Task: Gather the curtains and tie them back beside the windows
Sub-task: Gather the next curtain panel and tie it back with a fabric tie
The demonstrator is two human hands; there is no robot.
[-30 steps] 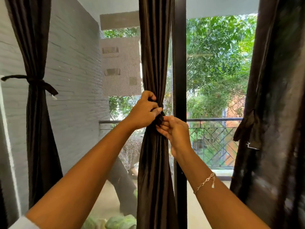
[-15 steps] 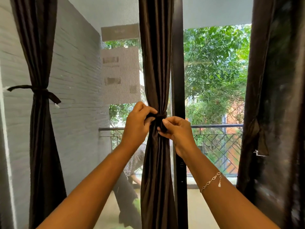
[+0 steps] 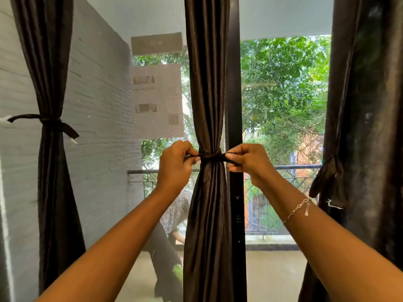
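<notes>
Middle curtain hangs bunched into one narrow column right against the dark window frame, cinched at its waist by a dark tie band wrapped around it. Left hand is just left of the bundle and right hand just right of it, both level with the band. Each grip is closed in a pinch: thumb and curled fingers clamp one tail of the tie band, with nothing else held. The tails run out sideways in opposite directions, which looks like pulling the knot snug; equal height on both sides probably keeps the band from sliding up or down the slick fabric. Whether the knot is a full one or only a first crossing can't be told, since the folds hide it. Left curtain by the brick wall is already gathered, its own tie knotted with loose ends sticking out. Right curtain is at the frame edge with a strap dangling at its side; it is too dark to say if it is tied. There is a bracelet on the right wrist and a balcony railing outside the glass. Judgement: the middle tie is near done and needs securing before letting go, as satin-like cloth may loosen.
</notes>
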